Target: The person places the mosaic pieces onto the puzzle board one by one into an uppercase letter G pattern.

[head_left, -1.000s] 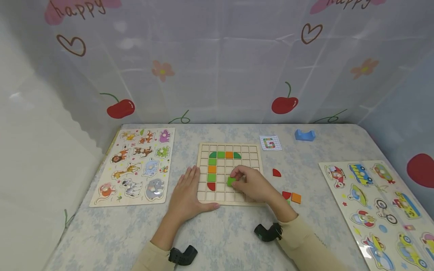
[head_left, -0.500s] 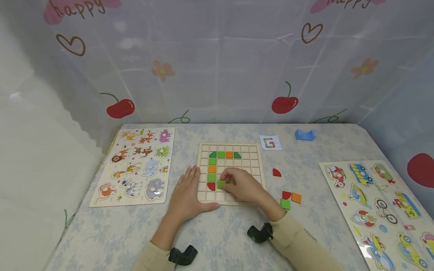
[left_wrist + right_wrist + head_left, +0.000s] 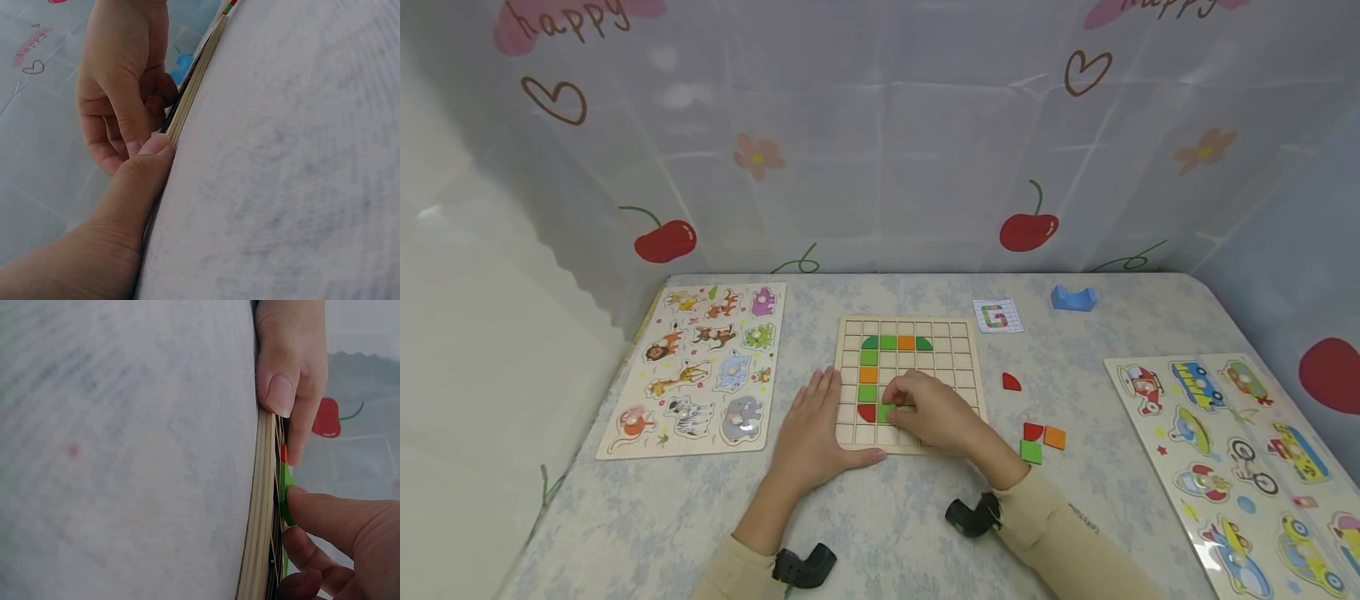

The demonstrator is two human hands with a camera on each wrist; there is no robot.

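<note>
A wooden grid board [image 3: 958, 429] lies on the table, bearing a row and a column of green and orange tiles. At the column's lower end sits a red quarter-circle tile [image 3: 867, 412]. My right hand [image 3: 936, 408] pinches a green square tile [image 3: 884, 413] in the cell just right of that red piece. The right wrist view shows the thumb on this green tile [image 3: 287, 482], low against the board. With straight fingers, my left hand [image 3: 808, 433] rests along the board's left edge, its thumb [image 3: 134, 181] at the front edge.
Right of the board lie red quarter-circles [image 3: 1012, 382], an orange square [image 3: 1055, 438] and a green square [image 3: 1031, 452]. Behind them are a pattern card [image 3: 997, 316] and a blue holder [image 3: 1073, 298]. An animal puzzle [image 3: 700, 367] lies left, a vehicle puzzle [image 3: 1232, 458] right.
My right hand has carried the green square tile left across the board, then down into the cell beside the red quarter-circle. The left hand has stayed in place.
</note>
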